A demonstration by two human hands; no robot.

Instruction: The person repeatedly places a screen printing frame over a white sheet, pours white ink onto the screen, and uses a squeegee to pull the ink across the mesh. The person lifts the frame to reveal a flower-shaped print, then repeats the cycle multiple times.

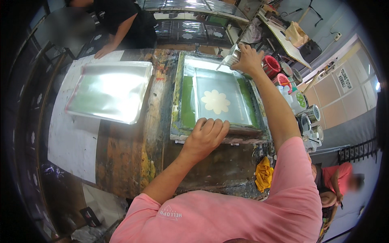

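A screen-printing frame (175, 108) lies on the worktable, its mesh green at the sides with a pale flower shape (215, 101) in the middle. My left hand (210, 131) is closed over the near edge of the frame. At the far right corner my right hand (250, 60) grips a small whitish container (232, 58), tilted toward the mesh. A white streak hangs from its lip, and a white band of ink (202, 64) lies along the far end of the mesh. Part of the container is hidden by my fingers.
Left of the frame, a stack of clear plastic sheets (109, 91) lies on a white board (77, 137). A co-worker's hand (106, 49) rests beyond it. Paint cans and a red bucket (270, 66) crowd the right side. A yellow cloth (264, 174) lies near the front edge.
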